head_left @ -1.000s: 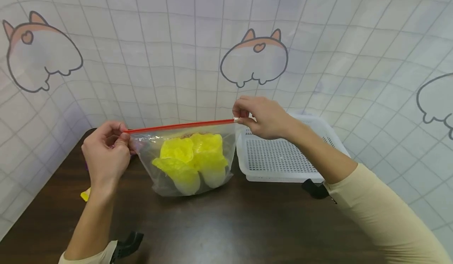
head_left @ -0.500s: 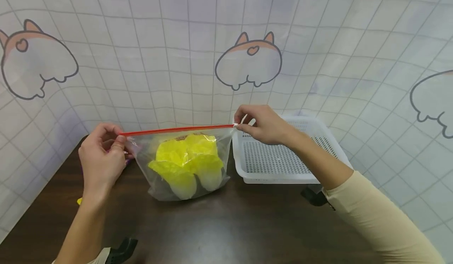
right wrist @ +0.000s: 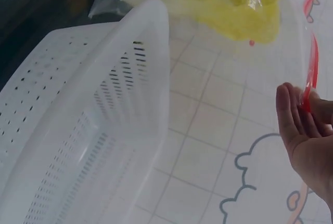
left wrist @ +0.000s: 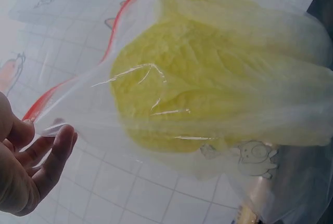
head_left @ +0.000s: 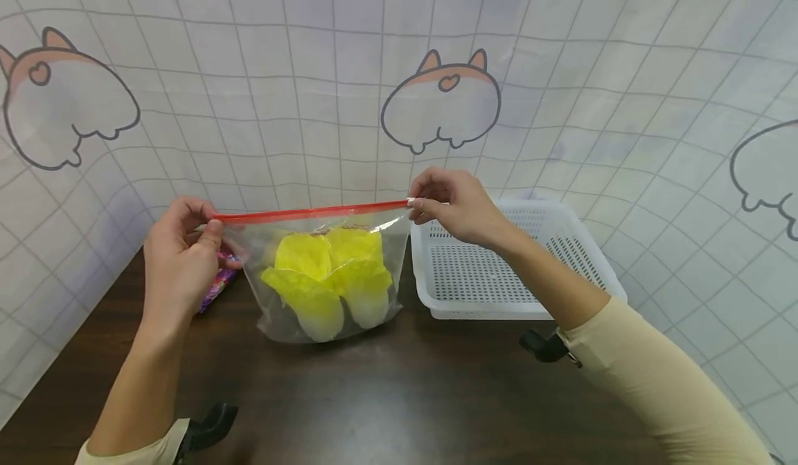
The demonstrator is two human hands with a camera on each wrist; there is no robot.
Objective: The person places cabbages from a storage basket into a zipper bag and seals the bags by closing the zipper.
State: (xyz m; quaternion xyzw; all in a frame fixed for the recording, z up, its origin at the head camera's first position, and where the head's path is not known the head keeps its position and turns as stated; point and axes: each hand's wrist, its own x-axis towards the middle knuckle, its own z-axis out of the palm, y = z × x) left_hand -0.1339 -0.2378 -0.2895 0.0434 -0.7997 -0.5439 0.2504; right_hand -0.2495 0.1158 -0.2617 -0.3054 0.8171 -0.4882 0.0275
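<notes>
A clear zip bag (head_left: 249, 271) with a red zip strip along its top hangs stretched between my two hands, its bottom close over the dark table. Inside are yellow-and-white Chinese cabbage pieces (head_left: 330, 278), leafy ends up. My left hand (head_left: 183, 257) pinches the left end of the red strip between thumb and fingers. At the other end, my right hand (head_left: 458, 205) pinches the top corner by a small white zip slider (head_left: 411, 202). The right wrist view shows the thumb pressing the strip (right wrist: 312, 73) against the fingers.
A white perforated plastic basket (head_left: 430, 305) stands on the table (head_left: 374, 402), behind my right forearm. A purple patterned packet (head_left: 218, 281) lies behind my left hand. A tiled-pattern curtain (head_left: 280, 104) closes off the back and sides.
Both hands keep their pinch on the bag's top corners. The bag dipped slightly in the view, then rose again. More of the purple packet shows now, and the small yellow item is hidden.
</notes>
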